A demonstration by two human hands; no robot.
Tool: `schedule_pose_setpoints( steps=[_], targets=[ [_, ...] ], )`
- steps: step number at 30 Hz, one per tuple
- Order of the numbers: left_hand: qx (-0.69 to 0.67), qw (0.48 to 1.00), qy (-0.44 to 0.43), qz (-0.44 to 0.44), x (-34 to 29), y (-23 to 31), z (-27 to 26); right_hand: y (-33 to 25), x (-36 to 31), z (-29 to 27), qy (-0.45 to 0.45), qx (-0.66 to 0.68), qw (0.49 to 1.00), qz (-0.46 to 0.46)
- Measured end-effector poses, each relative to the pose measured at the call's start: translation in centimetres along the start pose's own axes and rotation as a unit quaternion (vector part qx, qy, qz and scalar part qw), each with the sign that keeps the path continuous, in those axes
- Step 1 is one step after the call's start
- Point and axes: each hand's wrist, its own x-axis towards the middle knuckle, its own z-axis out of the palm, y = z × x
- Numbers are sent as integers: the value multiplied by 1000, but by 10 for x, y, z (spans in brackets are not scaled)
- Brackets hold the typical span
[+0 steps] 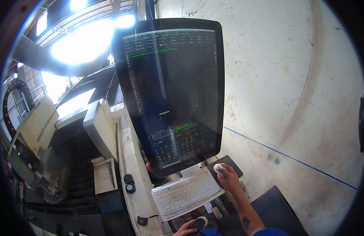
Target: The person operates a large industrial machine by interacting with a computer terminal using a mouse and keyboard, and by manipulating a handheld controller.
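Note:
My right hand is closed over a white computer mouse, which rests on a dark mouse pad. Low in the picture, my left hand grips a handheld remote with a dark button face and a light edge; part of that hand is cut off by the lower rim. Between them and a little farther off lies a white keyboard with round keys, under a clear cover. Above it stands a tall black monitor, lit with a dark drawing program, rows of icons and green text.
A large machine with a pale housing and dark slatted bed fills the left. On its ledge sit a small black device and a black tape measure. A cracked wall rises right, above a black perforated panel.

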Motion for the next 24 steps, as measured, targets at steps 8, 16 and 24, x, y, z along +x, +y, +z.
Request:
schedule_pose_setpoints(
  steps=[8,16,24],
  targets=[
    [-18,999,13,-30,-3,2,-2,1,0,2,0,-12,1000,-10],
    [2,999,20,-31,-5,0,-2,2,-1,1,-3,-6,1000,-10],
    [-21,1000,0,-5,0,-8,-6,1,0,1,-7,4,1000,-3]
  ],
)
